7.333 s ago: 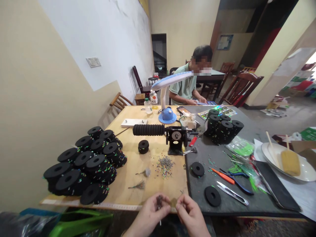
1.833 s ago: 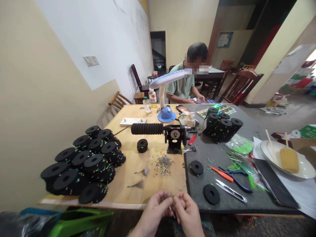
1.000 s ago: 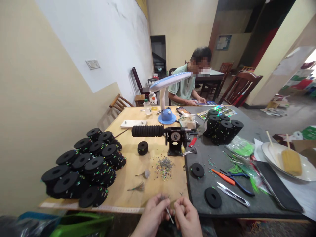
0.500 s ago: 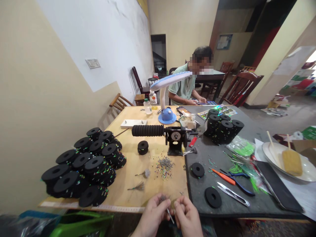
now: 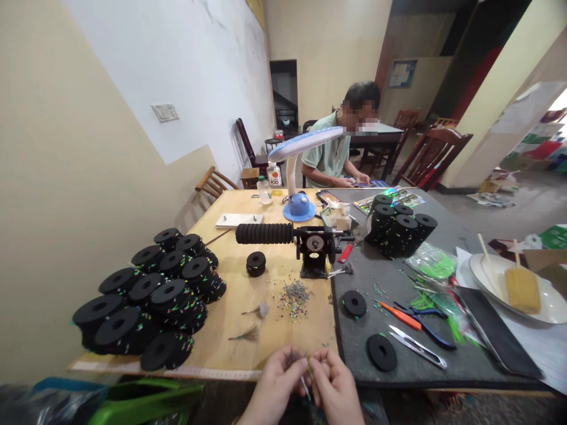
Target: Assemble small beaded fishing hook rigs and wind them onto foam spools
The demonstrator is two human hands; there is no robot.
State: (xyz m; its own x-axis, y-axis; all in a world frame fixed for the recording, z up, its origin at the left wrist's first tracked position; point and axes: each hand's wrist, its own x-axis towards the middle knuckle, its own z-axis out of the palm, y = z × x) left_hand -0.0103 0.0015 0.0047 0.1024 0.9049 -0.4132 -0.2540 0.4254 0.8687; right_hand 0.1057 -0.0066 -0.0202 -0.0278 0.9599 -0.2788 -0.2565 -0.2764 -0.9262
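At the table's front edge my left hand (image 5: 283,378) is closed around a thin pale stick (image 5: 305,386) with a tuft of fine grey wires at its upper end. My right hand (image 5: 330,381) meets it, thumb and fingers pinched together; what they hold is too small to make out. Just beyond lies a pile of small grey and coloured beads (image 5: 296,295). Two wire bundles (image 5: 248,333) rest left of it. Behind the beads stands a black hand-cranked winder (image 5: 315,251) with a row of black foam discs (image 5: 264,234) on its shaft.
Stacked black foam spools (image 5: 153,295) fill the left side; more foam spools (image 5: 398,227) stand at the right back. Thread snips (image 5: 419,348), pliers (image 5: 436,330) and a plate (image 5: 482,271) lie right. A lamp (image 5: 300,206) and a seated person (image 5: 325,153) are beyond.
My right hand has moved slightly left and now touches the left hand at the fingertips. The stick shows less between them. Everything on the table stays put.
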